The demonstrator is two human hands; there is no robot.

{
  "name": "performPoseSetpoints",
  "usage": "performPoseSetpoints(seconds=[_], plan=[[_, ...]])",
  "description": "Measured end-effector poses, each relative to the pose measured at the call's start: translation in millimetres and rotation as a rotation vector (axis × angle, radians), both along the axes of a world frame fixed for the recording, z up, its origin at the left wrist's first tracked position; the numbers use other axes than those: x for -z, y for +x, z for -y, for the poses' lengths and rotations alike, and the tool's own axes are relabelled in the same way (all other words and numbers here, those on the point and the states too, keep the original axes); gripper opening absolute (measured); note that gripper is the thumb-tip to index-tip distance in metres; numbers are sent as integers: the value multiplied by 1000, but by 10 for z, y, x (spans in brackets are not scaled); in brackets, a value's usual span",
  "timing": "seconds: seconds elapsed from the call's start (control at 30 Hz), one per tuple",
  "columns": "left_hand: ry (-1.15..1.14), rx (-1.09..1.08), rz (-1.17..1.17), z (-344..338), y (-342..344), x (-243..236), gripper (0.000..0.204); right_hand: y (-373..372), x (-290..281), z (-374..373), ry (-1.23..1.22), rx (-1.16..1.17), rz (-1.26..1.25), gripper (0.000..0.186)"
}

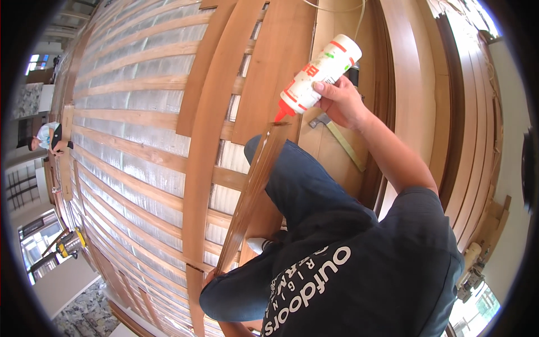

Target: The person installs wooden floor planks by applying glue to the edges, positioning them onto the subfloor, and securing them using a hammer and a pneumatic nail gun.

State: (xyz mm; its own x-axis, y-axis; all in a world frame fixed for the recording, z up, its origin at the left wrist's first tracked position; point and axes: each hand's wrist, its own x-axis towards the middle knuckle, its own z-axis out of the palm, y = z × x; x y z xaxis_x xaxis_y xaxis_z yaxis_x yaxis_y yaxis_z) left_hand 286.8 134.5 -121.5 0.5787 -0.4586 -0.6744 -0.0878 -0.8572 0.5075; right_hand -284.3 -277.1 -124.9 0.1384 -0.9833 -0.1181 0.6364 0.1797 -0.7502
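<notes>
My right hand (342, 104) is closed around a white squeeze bottle (318, 70) with red bands and a red nozzle, tilted down so the tip is at the upper end of a narrow wooden plank (250, 199). A thin pale streak shows along that plank's edge near the tip. Low down, my left hand (210, 278) grips the plank's other end, partly hidden by my leg. A hammer (345, 143) with a metal head and yellowish handle lies on a tan board just right of the plank, below the bottle.
Loose floor planks (209, 78) lie over battens and silvery underlay (135, 143). Long boards (452, 112) are stacked at right, with a pale cord at top. Another person (48, 140) crouches at far left. A yellow-and-black tool (72, 244) stands at lower left.
</notes>
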Motion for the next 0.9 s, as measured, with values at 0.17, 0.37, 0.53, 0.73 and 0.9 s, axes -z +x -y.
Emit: performPoseSetpoints(seconds=[0.17, 0.37, 0.53, 0.73, 0.9], plan=[[46, -33, 32, -35, -86, -50, 26, -8, 88, -89, 28, 36, 204, 40], [62, -57, 58, -88, -203, -107, 25, 10, 118, -127, 35, -19, 270, 41], [71, -65, 70, -80, -271, -131, 25, 19, 60, -178, -13, 17, 247, 42], [90, -78, 82, -40, -334, -114, 25, 40, 68, -188, -41, 46, 224, 42], [103, -68, 76, 28, -346, -49, 25, -2, 241, -202, 17, 73, 251, 39]])
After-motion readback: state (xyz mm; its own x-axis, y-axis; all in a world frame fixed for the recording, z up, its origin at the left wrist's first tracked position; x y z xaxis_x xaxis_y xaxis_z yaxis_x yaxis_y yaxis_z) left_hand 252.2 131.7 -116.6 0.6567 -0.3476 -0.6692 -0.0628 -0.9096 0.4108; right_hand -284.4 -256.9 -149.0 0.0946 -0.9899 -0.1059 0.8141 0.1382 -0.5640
